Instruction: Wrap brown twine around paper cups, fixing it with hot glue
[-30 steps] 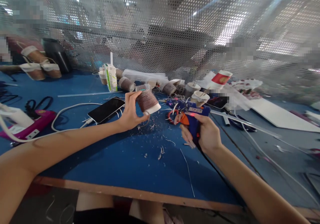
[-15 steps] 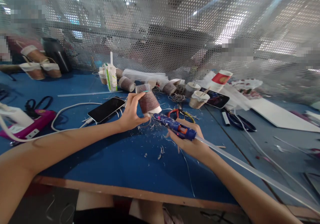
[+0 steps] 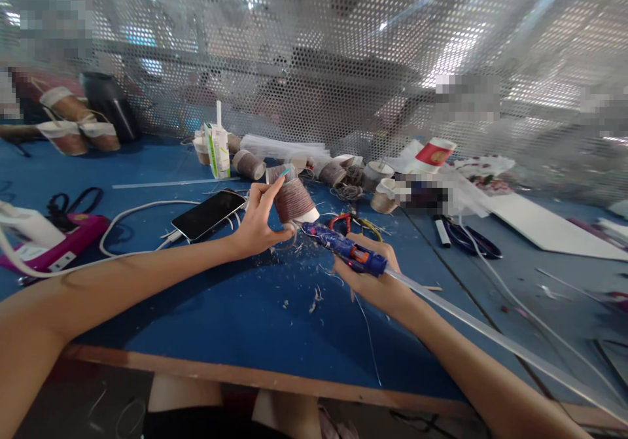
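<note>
Blue glue gun (image 3: 337,241) close to a brown cup (image 3: 295,198)

The left hand (image 3: 256,224) holds the brown cup, which is tipped over and wrapped in string. The right hand (image 3: 371,280) holds the glue gun to the right of the cup, with its tip near the cup's white rim. A long clear stick (image 3: 490,332) pokes out the back. Left of the cup is a black phone (image 3: 209,215). Behind the cup, to the left, stands a drink box (image 3: 218,152).

A black phone (image 3: 209,214) lies to the right of a magenta power strip (image 3: 89,229).
</note>
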The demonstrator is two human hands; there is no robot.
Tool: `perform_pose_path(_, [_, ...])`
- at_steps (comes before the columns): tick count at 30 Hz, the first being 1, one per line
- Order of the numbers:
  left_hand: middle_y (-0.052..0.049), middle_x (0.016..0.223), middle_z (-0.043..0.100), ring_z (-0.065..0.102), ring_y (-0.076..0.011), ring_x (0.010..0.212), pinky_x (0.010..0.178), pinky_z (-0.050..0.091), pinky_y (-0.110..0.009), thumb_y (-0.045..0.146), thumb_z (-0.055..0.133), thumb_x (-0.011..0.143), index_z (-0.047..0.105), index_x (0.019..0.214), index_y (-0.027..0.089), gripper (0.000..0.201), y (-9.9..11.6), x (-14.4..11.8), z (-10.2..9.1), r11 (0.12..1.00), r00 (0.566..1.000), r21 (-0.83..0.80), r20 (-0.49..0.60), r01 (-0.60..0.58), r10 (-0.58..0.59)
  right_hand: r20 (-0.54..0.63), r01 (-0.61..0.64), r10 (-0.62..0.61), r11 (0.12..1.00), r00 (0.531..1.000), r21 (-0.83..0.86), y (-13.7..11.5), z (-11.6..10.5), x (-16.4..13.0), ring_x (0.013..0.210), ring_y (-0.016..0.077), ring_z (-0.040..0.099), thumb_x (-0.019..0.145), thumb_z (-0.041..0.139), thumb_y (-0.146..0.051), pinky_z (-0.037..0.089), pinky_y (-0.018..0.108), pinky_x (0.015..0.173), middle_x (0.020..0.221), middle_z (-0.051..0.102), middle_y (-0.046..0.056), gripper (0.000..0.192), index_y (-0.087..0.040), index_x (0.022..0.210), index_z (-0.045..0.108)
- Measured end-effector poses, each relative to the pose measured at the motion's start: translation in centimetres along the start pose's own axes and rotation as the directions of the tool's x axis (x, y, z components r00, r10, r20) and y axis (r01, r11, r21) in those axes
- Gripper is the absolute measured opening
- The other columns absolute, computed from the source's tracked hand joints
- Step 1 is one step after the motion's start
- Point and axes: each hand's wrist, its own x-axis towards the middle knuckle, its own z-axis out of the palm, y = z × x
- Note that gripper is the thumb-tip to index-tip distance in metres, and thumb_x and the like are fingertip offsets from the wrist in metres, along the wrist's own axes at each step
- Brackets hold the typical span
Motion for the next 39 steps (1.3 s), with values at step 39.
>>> perform_pose_path(39, [-0.011, 0.122, 0.04, 0.045, -0.0283, 0.117, 0.098, 0.054, -0.05, 0.025, 0.079, 0.064, 0.03, 0.141, 0.023, 0.091, -0.2, -0.2, -0.1, 0.995, 0.999, -0.082, -0.009, 0.05, -0.051, -0.032, -0.289, 0.304, 0.931, 0.952, 0.224, 1.0, -1.3, 0.8, 0.032, 0.0128, 0.05, 0.064, 0.059, -0.026, 0.041, 0.025, 0.032, 0.043, 0.052, -0.003, 0.015, -0.024, 0.055, 0.047])
